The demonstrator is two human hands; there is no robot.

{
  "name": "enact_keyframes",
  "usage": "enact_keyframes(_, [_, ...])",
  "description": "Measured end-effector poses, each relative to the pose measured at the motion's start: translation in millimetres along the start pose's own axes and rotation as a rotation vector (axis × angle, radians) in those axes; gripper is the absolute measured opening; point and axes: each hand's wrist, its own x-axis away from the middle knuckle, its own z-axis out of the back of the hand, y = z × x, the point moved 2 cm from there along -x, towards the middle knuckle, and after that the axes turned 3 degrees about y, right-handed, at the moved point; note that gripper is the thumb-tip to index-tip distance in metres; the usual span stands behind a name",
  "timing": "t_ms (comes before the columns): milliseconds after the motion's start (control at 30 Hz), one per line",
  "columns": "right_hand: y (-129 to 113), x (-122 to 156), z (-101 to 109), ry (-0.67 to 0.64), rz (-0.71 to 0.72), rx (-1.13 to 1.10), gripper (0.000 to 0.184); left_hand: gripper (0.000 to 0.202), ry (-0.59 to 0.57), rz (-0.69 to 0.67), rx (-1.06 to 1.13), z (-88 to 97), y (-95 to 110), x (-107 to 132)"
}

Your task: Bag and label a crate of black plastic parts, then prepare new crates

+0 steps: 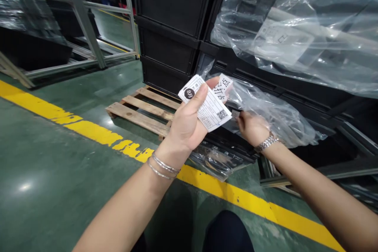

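My left hand is closed on a stack of printed paper labels, its thumb lying across the top one. That top label shows a round black mark and a QR code. Behind the fingers a white slip with large black characters sticks out. My right hand is bent in a pinch at the front of a black crate, beside a small white label. Its fingertips are partly hidden, so I cannot tell whether they grip that label. Clear plastic film hangs just above and behind this hand.
Stacked black crates rest on a wooden pallet. More plastic film with a paper beneath it drapes the right-hand crates. A metal frame rack stands at the left. A yellow line crosses the green floor.
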Motion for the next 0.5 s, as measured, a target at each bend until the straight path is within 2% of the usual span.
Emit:
enact_keyframes(67, [-1.3, -7.1, 2.9, -0.104, 0.026, -0.063, 0.032, 0.026, 0.006, 0.010, -0.002, 2.3, 1.9, 1.2])
enact_keyframes(167, [-2.6, -13.6, 8.1, -0.186, 0.048, -0.077, 0.029, 0.026, 0.026, 0.018, -0.010, 7.2, 3.6, 3.1])
enact_keyframes(300, [-3.7, -12.5, 10.0, -0.181, 0.015, -0.014, 0.033, 0.024, 0.064, 0.028, -0.010, 17.6, 3.1, 7.5])
enact_keyframes(400, [-0.3, -13.7, -0.6, -0.214, 0.028, -0.004, 0.032, 0.024, 0.073, 0.046, 0.013, 24.2, 0.3, 10.0])
enact_keyframes(500, [7.9, -19.1, -12.7, -0.208, 0.038, -0.115, 0.028, 0.024, 0.073, 0.049, 0.053, 28.7, -1.6, 10.8])
